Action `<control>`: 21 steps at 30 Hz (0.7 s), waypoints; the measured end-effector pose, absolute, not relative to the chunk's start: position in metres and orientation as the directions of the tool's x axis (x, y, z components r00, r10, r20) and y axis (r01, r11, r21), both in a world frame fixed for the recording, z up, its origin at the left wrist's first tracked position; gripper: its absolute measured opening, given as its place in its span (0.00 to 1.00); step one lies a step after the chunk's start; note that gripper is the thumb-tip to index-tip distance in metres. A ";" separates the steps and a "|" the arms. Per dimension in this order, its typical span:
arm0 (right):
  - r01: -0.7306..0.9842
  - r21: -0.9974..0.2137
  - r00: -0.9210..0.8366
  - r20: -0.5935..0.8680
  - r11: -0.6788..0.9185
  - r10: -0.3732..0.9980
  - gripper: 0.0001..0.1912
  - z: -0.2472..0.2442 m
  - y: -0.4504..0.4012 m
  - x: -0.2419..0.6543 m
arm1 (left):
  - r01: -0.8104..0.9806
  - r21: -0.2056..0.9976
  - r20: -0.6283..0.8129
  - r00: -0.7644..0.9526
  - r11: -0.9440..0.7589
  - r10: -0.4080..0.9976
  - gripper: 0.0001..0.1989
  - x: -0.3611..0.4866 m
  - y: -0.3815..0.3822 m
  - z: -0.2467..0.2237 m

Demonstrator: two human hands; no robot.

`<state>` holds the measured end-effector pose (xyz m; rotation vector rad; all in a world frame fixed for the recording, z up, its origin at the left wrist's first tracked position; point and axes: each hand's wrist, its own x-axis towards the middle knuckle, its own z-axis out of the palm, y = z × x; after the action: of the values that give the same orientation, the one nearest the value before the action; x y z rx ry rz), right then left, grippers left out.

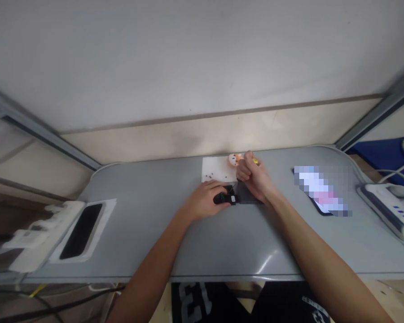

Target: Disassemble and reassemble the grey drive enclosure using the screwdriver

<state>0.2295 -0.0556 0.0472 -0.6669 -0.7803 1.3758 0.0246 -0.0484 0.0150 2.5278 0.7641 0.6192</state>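
Near the middle of the grey table, my left hand (208,198) is curled round a small black device (226,198) with a white label, its thumb and fingers on the device's left end. My right hand (252,172) is closed in a fist around a slim tool with a yellow end (255,161), held over a dark grey flat piece (247,195) beside the device. Most of the tool is hidden by the fingers. Behind the hands lies a white sheet (215,167) with several tiny dark bits on it. An orange and white animal-faced item (234,159) sits at its right edge.
A phone with a lit, blurred screen (319,190) lies on the right of the table (148,179). Beyond it is a white power strip (390,211) with cables. On the left, a black phone (81,231) rests on white paper beside another power strip (50,233).
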 end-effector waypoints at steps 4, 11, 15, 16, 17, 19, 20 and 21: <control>-0.597 -0.797 -0.004 0.114 0.089 0.993 0.22 0.049 -0.055 0.229 | 0.417 0.501 0.278 0.752 -0.758 0.597 0.11 0.025 -0.050 0.018; -0.575 -0.811 -0.018 0.150 0.112 0.989 0.23 0.046 -0.058 0.228 | 0.415 0.489 0.280 0.759 -0.768 0.588 0.10 0.024 -0.048 0.015; -0.570 -0.812 0.011 0.146 0.126 0.989 0.27 0.046 -0.057 0.227 | 0.400 0.491 0.283 0.767 -0.774 0.576 0.11 0.024 -0.047 0.013; -0.576 -0.809 -0.002 0.143 0.116 0.990 0.25 0.047 -0.057 0.227 | 0.399 0.490 0.287 0.766 -0.775 0.576 0.11 0.024 -0.047 0.012; -0.586 -0.804 -0.023 0.137 0.098 0.990 0.24 0.049 -0.057 0.227 | 0.400 0.491 0.291 0.762 -0.774 0.579 0.11 0.024 -0.047 0.012; -0.604 -0.795 -0.077 0.127 0.055 0.989 0.23 0.051 -0.058 0.229 | 0.406 0.495 0.294 0.753 -0.768 0.588 0.11 0.024 -0.047 0.013; -0.599 -0.800 -0.100 0.130 0.045 0.987 0.22 0.051 -0.059 0.229 | 0.410 0.495 0.292 0.752 -0.766 0.591 0.11 0.024 -0.048 0.013; -0.583 -0.811 -0.111 0.138 0.048 0.984 0.20 0.051 -0.060 0.229 | 0.416 0.492 0.289 0.751 -0.765 0.594 0.11 0.024 -0.048 0.014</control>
<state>0.2286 -0.0601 0.0511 -0.6015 -0.8859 1.4723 0.0244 -0.0481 0.0141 2.5493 0.7713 0.6122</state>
